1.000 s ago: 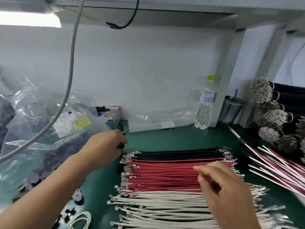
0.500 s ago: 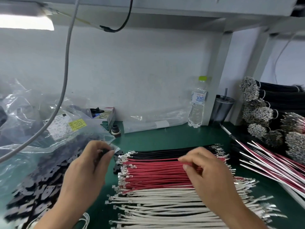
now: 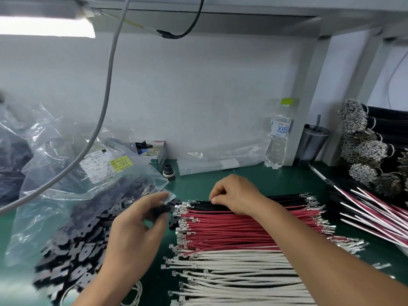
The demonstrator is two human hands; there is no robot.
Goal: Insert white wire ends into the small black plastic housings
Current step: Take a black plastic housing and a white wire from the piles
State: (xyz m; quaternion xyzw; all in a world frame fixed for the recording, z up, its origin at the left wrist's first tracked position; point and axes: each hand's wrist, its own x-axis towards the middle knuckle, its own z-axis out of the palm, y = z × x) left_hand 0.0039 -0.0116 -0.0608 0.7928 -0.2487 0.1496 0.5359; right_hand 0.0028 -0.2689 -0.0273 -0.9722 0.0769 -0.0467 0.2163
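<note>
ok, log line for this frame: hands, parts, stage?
left hand: holds black housing | right hand: pinching at black wires | white wires: untouched | stage: no insertion yet

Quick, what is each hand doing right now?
Left hand: fingers pinch a small black housing.
Right hand: fingers curled on the black wires, seemingly picking one; the grip cannot be told for sure.
</note>
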